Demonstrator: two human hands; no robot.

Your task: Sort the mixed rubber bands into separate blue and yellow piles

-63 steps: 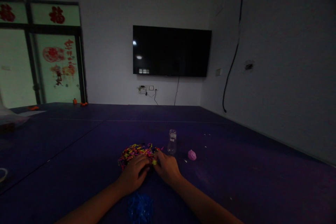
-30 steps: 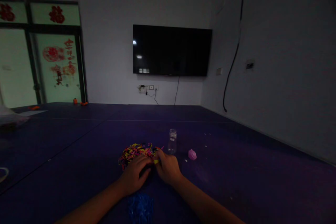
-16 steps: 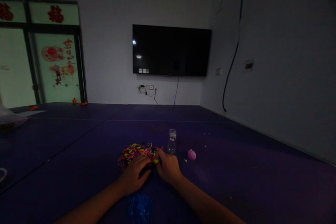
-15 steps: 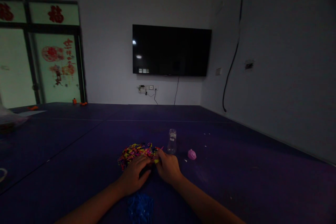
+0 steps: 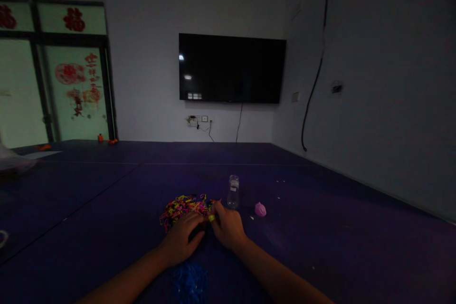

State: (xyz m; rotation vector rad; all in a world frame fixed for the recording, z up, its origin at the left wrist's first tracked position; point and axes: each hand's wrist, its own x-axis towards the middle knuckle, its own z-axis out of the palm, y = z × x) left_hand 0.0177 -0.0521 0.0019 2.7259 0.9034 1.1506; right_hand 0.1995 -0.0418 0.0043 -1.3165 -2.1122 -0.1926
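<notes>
A heap of small multicoloured elastic bands (image 5: 185, 205), mostly yellow, pink and dark, lies on the purple surface. My left hand (image 5: 183, 237) rests at the near edge of the heap, fingers stretched forward and thumb apart from them. Its fingertips come close to my right hand (image 5: 228, 225); whether they touch is hard to make out. A small yellow band (image 5: 212, 217) shows at the pinched fingertips of my right hand. Just beyond that hand stands a clear bottle (image 5: 233, 194), uncapped, with a pale label. To its right sits a pink lid-like piece (image 5: 260, 209).
A bundle of blue strands (image 5: 191, 283) lies nearest to me, below my left hand. White scraps (image 5: 251, 218) dot the right side. At the far left are a pale plastic bag (image 5: 14, 159) and part of a white ring (image 5: 3, 237). A television (image 5: 231, 69) hangs on the wall.
Both hands keep nearly the same place. The yellow band at my right fingertips looks slightly shifted, and the whole view has moved a little.
</notes>
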